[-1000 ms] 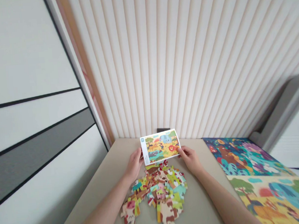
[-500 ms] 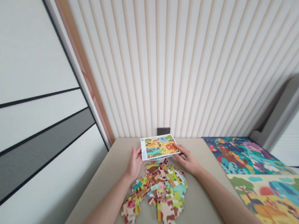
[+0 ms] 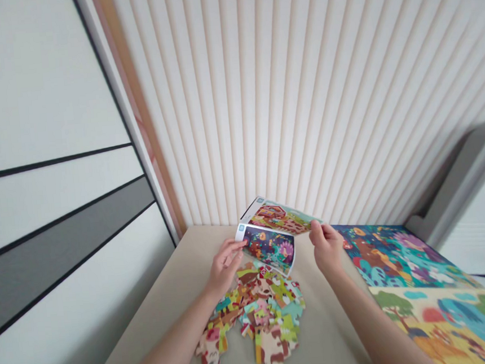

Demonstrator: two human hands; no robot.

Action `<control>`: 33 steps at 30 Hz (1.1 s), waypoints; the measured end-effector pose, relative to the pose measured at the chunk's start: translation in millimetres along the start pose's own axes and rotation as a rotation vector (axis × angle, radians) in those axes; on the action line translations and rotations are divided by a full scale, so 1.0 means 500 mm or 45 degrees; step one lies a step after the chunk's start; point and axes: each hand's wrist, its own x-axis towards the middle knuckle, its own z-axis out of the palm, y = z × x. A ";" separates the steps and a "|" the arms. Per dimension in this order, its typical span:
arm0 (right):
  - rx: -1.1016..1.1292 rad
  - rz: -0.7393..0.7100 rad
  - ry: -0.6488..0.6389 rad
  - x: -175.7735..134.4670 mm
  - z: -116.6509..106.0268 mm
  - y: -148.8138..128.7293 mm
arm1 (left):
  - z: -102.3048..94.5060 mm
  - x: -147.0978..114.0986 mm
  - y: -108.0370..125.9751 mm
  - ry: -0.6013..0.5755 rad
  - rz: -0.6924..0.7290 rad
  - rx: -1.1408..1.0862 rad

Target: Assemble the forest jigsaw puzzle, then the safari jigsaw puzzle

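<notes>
My left hand pinches the left edge of a white-bordered picture card with a dark forest scene, its right side bent. My right hand is closed on the right end of another picture card, which shows a red barn and spotted cows. This farm card is tilted behind and above the forest card. Below both hands lies a heap of loose jigsaw pieces in green, brown, cream and light blue. Whether the two cards are joined at the left I cannot tell.
To the right lie two assembled puzzles, a dark forest one and a yellow savanna one. The beige table meets a ribbed cream wall at the back. A white panel stands left, a grey-white object right.
The savanna card that was on top no longer shows. My right hand has moved right and up with the farm card, and the forest card has come into view in my left hand.
</notes>
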 end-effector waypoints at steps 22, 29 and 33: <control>-0.403 0.109 -0.634 -0.015 0.040 0.032 | 0.008 -0.005 -0.017 -0.024 -0.477 -0.364; -0.378 0.113 -0.674 -0.009 0.020 0.097 | 0.002 0.014 -0.024 0.226 -0.329 -0.306; -0.480 0.108 -0.474 0.020 0.004 0.132 | -0.010 0.022 -0.043 0.360 -0.360 -0.254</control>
